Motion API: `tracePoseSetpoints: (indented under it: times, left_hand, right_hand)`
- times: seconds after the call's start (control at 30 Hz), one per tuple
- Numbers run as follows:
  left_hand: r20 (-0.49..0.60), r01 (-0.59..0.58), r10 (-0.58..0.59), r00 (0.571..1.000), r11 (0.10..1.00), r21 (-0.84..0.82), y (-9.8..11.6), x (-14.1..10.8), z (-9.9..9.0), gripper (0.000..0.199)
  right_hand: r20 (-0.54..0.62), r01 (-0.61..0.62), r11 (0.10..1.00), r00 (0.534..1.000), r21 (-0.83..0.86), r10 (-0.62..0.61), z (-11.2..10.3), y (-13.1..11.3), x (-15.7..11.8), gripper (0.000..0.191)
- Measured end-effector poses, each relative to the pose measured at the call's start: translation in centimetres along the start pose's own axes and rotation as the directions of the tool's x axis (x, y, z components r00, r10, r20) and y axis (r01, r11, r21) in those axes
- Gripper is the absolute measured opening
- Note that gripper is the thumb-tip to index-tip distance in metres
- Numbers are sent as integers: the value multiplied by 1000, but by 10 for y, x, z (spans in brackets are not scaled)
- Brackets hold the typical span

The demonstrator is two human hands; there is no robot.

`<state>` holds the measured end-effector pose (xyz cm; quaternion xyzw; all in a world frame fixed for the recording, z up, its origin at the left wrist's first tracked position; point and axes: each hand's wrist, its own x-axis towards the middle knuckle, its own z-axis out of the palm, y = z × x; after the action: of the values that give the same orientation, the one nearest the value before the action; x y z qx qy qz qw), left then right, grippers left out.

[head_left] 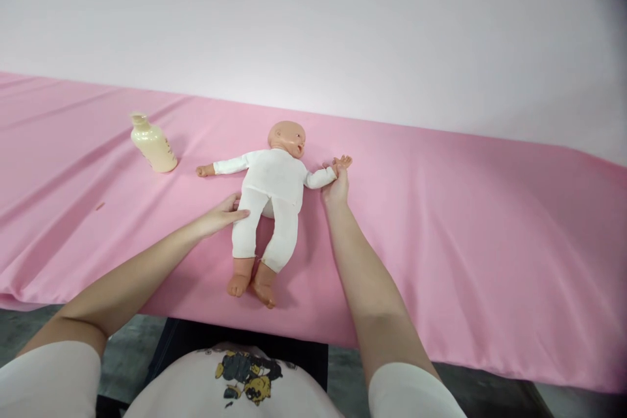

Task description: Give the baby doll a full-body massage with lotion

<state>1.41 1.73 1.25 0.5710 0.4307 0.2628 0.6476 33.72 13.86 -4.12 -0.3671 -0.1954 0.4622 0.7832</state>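
A baby doll [274, 176] in a white top and white trousers lies on its back on the pink cloth, head away from me and turned to the right. Its arms are spread wide and its bare feet point toward me. My left hand [223, 214] grips the doll's thigh on the left, thumb on top, with the other fingers partly hidden beside and behind the leg. Around the doll's wrist on the right, my right hand [337, 188] is closed, and the doll's small fingers stick out above it.
A cream pump bottle [154, 147] stands on the cloth left of the doll. Nearer to me on that side lies a small brownish strip [100, 206]. The pink cloth [465, 241] has folds and covers the table to its front edge. A white wall [313, 26] rises behind.
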Motion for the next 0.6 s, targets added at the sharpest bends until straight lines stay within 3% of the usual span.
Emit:
tracePoseSetpoints:
  times: [0.07,0.13,0.2,0.27,0.33,0.37,0.47,0.53,0.6]
  left_hand:
    - [-97,-24,36,995,993,117,-4,1,0,83]
    - [-209,-87,149,967,956,281,-4,2,-1,90]
    - [-267,-197,356,895,855,481,3,6,-2,91]
    - [-223,-325,565,794,705,630,17,18,1,84]
    - [-154,-441,658,737,642,628,34,42,9,75]
    - [-132,-477,651,747,664,575,42,58,15,73]
    - [-104,-490,546,831,807,329,59,118,38,63]
    - [-67,-451,467,882,877,167,63,154,53,57]
    - [-65,-427,432,900,901,70,61,179,65,52]
  right_hand:
    - [-1,-17,1000,1000,-10,17,0,-1,0,28]
    - [-2,-23,1000,1000,-15,23,0,-2,0,28]
    - [9,-31,999,999,-22,31,0,-2,0,27]
    - [44,-20,999,999,-44,22,1,-1,0,28]
    - [91,17,996,996,-90,-8,2,2,-1,31]
    - [114,37,992,993,-122,-23,2,4,-2,33]
    - [201,103,966,978,-238,-55,3,7,-9,41]
    - [288,156,937,956,-311,-64,4,8,-15,48]
    - [391,199,905,919,-375,-40,4,7,-21,50]
